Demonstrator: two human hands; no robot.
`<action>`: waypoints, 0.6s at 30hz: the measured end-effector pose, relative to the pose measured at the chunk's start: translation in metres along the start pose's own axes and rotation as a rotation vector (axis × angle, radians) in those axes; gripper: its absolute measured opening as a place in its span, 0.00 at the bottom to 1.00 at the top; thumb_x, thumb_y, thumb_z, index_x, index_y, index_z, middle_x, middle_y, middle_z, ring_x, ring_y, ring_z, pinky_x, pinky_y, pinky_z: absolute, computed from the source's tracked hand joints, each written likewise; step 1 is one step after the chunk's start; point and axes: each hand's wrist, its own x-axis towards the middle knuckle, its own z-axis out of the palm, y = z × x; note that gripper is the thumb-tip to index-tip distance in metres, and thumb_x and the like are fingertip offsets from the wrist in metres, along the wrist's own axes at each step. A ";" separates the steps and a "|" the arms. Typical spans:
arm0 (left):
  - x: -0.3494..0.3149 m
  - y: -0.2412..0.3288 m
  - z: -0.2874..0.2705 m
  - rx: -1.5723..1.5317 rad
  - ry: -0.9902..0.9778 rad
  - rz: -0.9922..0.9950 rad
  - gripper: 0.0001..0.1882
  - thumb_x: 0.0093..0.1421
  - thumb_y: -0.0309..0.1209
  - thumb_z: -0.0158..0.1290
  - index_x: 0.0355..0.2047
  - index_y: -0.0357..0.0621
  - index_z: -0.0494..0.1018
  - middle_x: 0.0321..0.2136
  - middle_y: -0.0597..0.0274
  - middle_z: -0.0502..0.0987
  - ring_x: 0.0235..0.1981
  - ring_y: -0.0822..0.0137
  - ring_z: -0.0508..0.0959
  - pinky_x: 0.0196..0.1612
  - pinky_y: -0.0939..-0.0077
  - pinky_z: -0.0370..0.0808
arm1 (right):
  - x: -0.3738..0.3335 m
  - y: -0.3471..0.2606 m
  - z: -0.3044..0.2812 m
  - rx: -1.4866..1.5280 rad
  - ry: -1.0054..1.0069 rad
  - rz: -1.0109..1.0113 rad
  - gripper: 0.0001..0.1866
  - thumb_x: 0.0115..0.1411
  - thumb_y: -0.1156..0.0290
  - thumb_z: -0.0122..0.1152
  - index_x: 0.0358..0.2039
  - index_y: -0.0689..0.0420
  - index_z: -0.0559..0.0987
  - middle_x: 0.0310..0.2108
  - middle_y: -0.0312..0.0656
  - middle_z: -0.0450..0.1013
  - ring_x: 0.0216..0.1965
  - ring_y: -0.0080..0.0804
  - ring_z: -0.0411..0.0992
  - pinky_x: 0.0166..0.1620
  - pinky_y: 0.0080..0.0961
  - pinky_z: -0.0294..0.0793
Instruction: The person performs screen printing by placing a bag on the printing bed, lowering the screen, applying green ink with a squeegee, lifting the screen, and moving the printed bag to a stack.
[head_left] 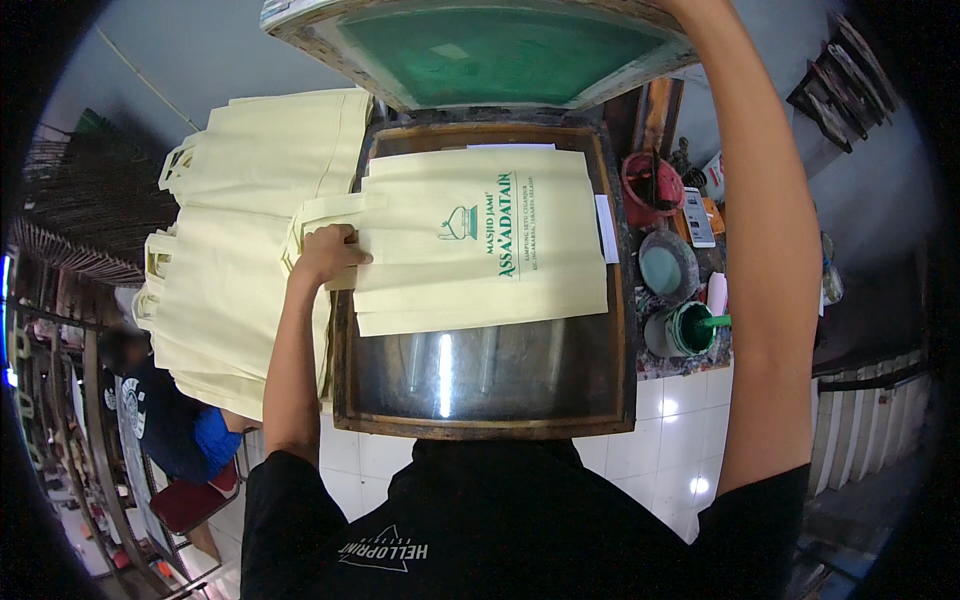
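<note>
A pale yellow fabric tote bag (430,290) with a green printed design lies flat on a dark-framed glass board (400,385), its handle pointing left. At the bag's handle side, my left hand (332,254) is closed on its edge with the fingers curled. Above the far end of the board a screen-printing frame (500,50) with a green mesh is tilted up. My right arm reaches up to the frame's right corner, where my right hand (690,8) holds the frame; most of its fingers are out of view.
Stacked yellow tote bags (240,270) lie left of the board. To the right stand a red bucket (652,185), a bowl of pale liquid (667,268), a green paint pot (685,330) and a phone (698,217). A person (165,410) sits at the lower left.
</note>
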 end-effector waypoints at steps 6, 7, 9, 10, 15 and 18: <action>-0.011 0.012 -0.055 -0.612 0.081 0.205 0.11 0.57 0.31 0.66 0.32 0.39 0.75 0.26 0.68 0.75 0.30 0.75 0.71 0.36 0.78 0.69 | 0.009 0.008 0.000 0.079 -0.002 -0.013 0.24 0.57 0.55 0.69 0.38 0.68 0.85 0.36 0.65 0.80 0.39 0.59 0.80 0.47 0.45 0.77; -0.013 0.012 -0.067 -0.639 0.123 0.288 0.08 0.58 0.28 0.64 0.32 0.40 0.75 0.26 0.71 0.74 0.30 0.77 0.70 0.37 0.79 0.68 | 0.010 0.009 0.001 0.063 0.004 -0.001 0.24 0.57 0.55 0.70 0.38 0.68 0.85 0.36 0.65 0.79 0.39 0.59 0.80 0.47 0.45 0.77; -0.018 -0.002 -0.096 -0.624 0.157 0.219 0.07 0.60 0.30 0.61 0.30 0.42 0.74 0.27 0.71 0.74 0.32 0.77 0.71 0.38 0.79 0.67 | 0.014 0.010 0.002 0.074 0.031 -0.057 0.24 0.56 0.55 0.70 0.38 0.68 0.85 0.36 0.65 0.79 0.39 0.59 0.80 0.47 0.45 0.77; -0.021 -0.015 -0.112 -0.619 0.190 0.267 0.08 0.60 0.32 0.61 0.30 0.42 0.75 0.26 0.71 0.74 0.32 0.76 0.70 0.38 0.79 0.66 | 0.015 0.012 0.002 0.080 0.043 -0.082 0.24 0.56 0.55 0.70 0.38 0.68 0.85 0.36 0.65 0.80 0.39 0.59 0.80 0.47 0.45 0.77; -0.057 -0.154 -0.181 -0.338 0.330 -0.023 0.11 0.58 0.36 0.57 0.31 0.39 0.78 0.27 0.67 0.77 0.32 0.73 0.74 0.40 0.76 0.69 | 0.025 0.018 0.004 0.065 -0.024 -0.052 0.24 0.57 0.54 0.69 0.40 0.67 0.85 0.38 0.64 0.80 0.41 0.59 0.80 0.48 0.45 0.77; -0.084 -0.252 -0.219 -0.208 0.323 -0.307 0.15 0.55 0.38 0.57 0.36 0.38 0.80 0.31 0.57 0.81 0.40 0.65 0.79 0.45 0.72 0.71 | 0.026 0.021 0.006 0.062 0.011 -0.103 0.25 0.57 0.53 0.69 0.40 0.66 0.86 0.38 0.63 0.80 0.41 0.58 0.80 0.48 0.45 0.77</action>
